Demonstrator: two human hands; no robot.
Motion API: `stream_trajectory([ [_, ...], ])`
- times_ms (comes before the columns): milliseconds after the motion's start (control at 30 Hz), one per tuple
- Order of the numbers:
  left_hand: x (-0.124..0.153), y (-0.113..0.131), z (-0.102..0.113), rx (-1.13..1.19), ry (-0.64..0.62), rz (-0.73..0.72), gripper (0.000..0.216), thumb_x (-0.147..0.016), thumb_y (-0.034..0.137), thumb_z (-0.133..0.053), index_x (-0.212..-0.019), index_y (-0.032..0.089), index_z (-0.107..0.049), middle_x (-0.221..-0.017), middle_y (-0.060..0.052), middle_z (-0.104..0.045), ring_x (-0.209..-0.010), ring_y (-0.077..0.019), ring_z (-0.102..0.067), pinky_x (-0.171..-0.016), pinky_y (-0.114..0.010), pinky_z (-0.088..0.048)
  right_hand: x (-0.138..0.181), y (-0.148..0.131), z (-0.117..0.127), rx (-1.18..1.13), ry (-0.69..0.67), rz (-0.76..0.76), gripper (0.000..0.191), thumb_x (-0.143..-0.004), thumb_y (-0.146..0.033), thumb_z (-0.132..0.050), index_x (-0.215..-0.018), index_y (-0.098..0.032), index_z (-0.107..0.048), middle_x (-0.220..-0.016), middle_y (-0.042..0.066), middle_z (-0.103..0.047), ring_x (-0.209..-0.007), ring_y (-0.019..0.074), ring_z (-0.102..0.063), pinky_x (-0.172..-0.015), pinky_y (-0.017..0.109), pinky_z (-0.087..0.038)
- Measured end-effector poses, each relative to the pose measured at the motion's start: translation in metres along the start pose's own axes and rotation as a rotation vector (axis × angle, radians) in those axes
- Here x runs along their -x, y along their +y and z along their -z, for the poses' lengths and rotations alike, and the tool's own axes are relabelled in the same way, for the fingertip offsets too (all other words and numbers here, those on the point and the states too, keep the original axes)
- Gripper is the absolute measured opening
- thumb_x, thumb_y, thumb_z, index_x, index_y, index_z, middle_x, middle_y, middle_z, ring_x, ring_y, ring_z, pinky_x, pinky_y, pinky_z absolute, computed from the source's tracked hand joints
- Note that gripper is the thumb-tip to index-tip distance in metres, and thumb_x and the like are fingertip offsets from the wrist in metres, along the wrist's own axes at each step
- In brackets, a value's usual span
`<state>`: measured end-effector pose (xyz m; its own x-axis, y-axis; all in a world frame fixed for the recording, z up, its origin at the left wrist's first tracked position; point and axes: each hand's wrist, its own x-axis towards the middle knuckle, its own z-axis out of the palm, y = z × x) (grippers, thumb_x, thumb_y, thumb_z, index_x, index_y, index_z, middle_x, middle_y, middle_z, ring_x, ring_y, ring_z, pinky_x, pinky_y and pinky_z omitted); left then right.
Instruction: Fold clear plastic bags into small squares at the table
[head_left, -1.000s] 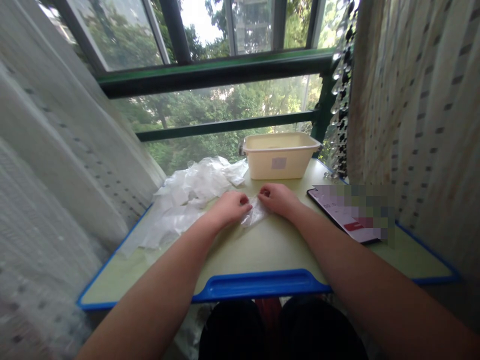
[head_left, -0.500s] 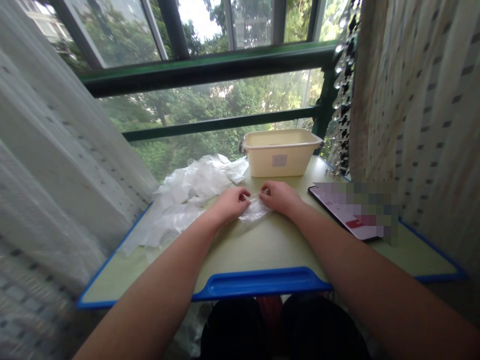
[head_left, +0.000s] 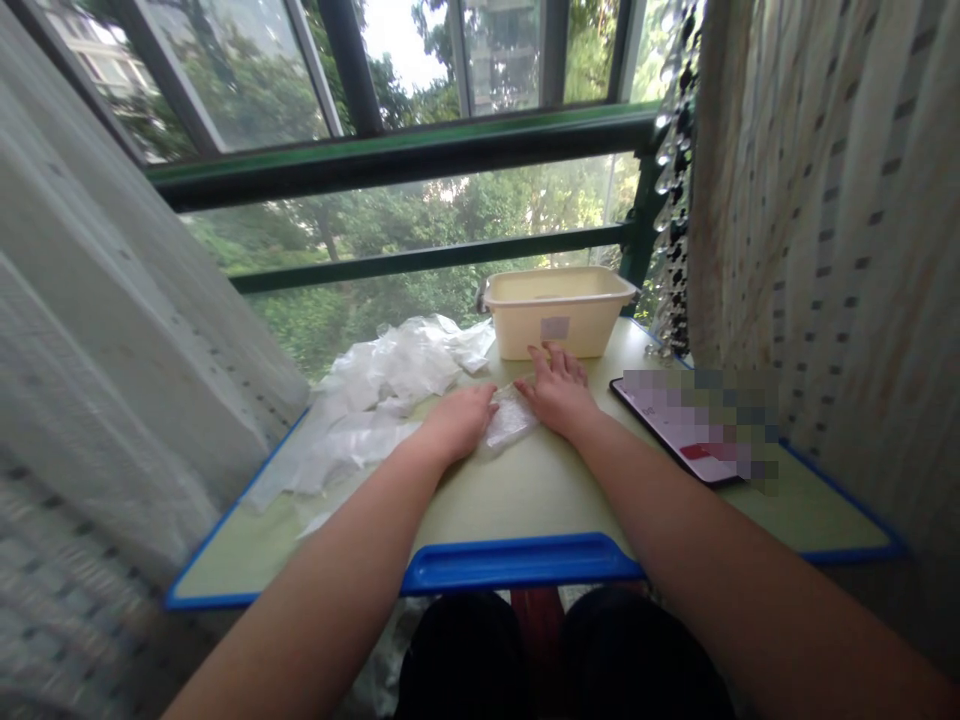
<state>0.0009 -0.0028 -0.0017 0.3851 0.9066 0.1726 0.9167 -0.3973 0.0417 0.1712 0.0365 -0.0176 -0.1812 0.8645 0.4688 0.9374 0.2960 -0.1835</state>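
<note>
A small clear plastic bag (head_left: 511,420) lies on the pale tabletop between my hands. My left hand (head_left: 463,415) is closed at the bag's left edge, its fingertips pinching the plastic. My right hand (head_left: 561,388) rests at the bag's upper right side with its fingers spread towards the cream plastic tub (head_left: 566,338). Its thumb touches or nearly touches the bag. To the left lies a loose heap of thin, whitish plastic bags (head_left: 394,365), partly behind my left forearm.
A phone (head_left: 679,430), partly blurred out, lies at the right of the table (head_left: 517,500). The table has a blue rim with a shallow blue tray (head_left: 517,562) at the front. Curtains hang on both sides; a green railing (head_left: 420,155) and window stand behind.
My right hand has gone from a closed grip on the bag to spread fingers reaching forward. The bag lies flatter and more exposed. The view has shifted slightly.
</note>
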Motion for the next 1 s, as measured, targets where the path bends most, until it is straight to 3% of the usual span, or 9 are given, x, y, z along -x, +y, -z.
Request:
stream_trajectory([
  [133,0.001,0.003,0.0,-0.045,0.001,0.022,0.04,-0.089,0.035,-0.028,-0.12,0.014,-0.04,-0.11,-0.012,-0.057,-0.103,-0.0213,-0.051,-0.087,-0.031,-0.037,0.003,-0.005,0.012,0.083,0.069,0.117,0.036,-0.079,-0.041,-0.049,-0.106,-0.018,-0.052,-0.115,0.013,-0.047,-0.107,0.027,-0.036,-0.091,0.037,-0.025],
  [267,0.001,0.004,0.0,-0.147,-0.008,0.065,0.039,-0.088,0.039,-0.028,-0.112,0.016,-0.047,-0.102,-0.012,-0.056,-0.099,-0.0248,-0.051,-0.084,-0.035,-0.038,0.004,-0.015,0.02,0.139,0.02,0.38,0.018,-0.081,-0.027,-0.048,-0.095,-0.017,-0.056,-0.1,0.012,-0.055,-0.098,0.0248,-0.042,-0.084,0.034,-0.029],
  [333,0.001,0.004,0.0,-0.179,-0.013,0.083,0.04,-0.088,0.041,-0.027,-0.111,0.017,-0.048,-0.101,-0.012,-0.055,-0.097,-0.0259,-0.05,-0.083,-0.037,-0.038,0.003,-0.018,0.021,0.112,-0.029,0.442,0.017,-0.084,-0.024,-0.045,-0.093,-0.017,-0.057,-0.094,0.011,-0.058,-0.093,0.0228,-0.046,-0.081,0.032,-0.032],
  [500,0.001,0.001,0.001,-0.171,-0.066,0.099,0.045,-0.088,0.042,-0.023,-0.121,0.019,-0.043,-0.104,-0.014,-0.051,-0.101,-0.0279,-0.047,-0.083,-0.039,-0.038,-0.001,-0.01,0.013,-0.006,-0.191,0.398,0.032,-0.088,-0.034,-0.036,-0.09,-0.016,-0.062,-0.093,0.009,-0.062,-0.091,0.0188,-0.052,-0.082,0.028,-0.035],
  [633,-0.001,-0.009,0.003,-0.151,-0.128,0.128,0.05,-0.088,0.042,-0.021,-0.131,0.019,-0.031,-0.113,-0.017,-0.046,-0.105,-0.0303,-0.043,-0.085,-0.043,-0.035,-0.002,0.0,0.007,-0.049,-0.224,0.346,0.035,-0.089,-0.031,-0.032,-0.098,-0.018,-0.062,-0.103,0.008,-0.061,-0.098,0.0186,-0.052,-0.086,0.028,-0.035],
  [800,0.003,-0.013,0.015,-0.117,-0.048,0.156,0.055,-0.088,0.039,-0.024,-0.135,0.01,-0.024,-0.118,-0.019,-0.045,-0.11,-0.0307,-0.041,-0.088,-0.042,-0.034,-0.001,0.003,0.003,-0.079,-0.246,0.295,0.036,-0.087,-0.032,-0.033,-0.114,-0.022,-0.054,-0.121,0.006,-0.053,-0.109,0.0209,-0.047,-0.092,0.034,-0.033],
  [900,0.011,0.002,0.027,-0.055,0.037,0.03,0.054,-0.089,0.037,-0.023,-0.134,0.008,-0.025,-0.13,-0.018,-0.038,-0.121,-0.027,-0.031,-0.097,-0.038,-0.026,-0.002,0.005,-0.001,-0.093,-0.272,0.294,0.039,-0.088,-0.033,-0.03,-0.12,-0.024,-0.05,-0.127,0.005,-0.049,-0.114,0.0216,-0.044,-0.095,0.038,-0.032],
  [1000,0.018,0.02,0.029,0.04,-0.027,-0.162,0.058,-0.089,0.044,-0.015,-0.138,0.012,-0.016,-0.144,-0.011,-0.018,-0.132,-0.0215,-0.011,-0.105,-0.034,-0.014,-0.004,0.008,-0.004,-0.097,-0.294,0.321,0.042,-0.088,-0.032,-0.029,-0.125,-0.022,-0.045,-0.132,0.005,-0.044,-0.12,0.0211,-0.039,-0.098,0.038,-0.029],
])
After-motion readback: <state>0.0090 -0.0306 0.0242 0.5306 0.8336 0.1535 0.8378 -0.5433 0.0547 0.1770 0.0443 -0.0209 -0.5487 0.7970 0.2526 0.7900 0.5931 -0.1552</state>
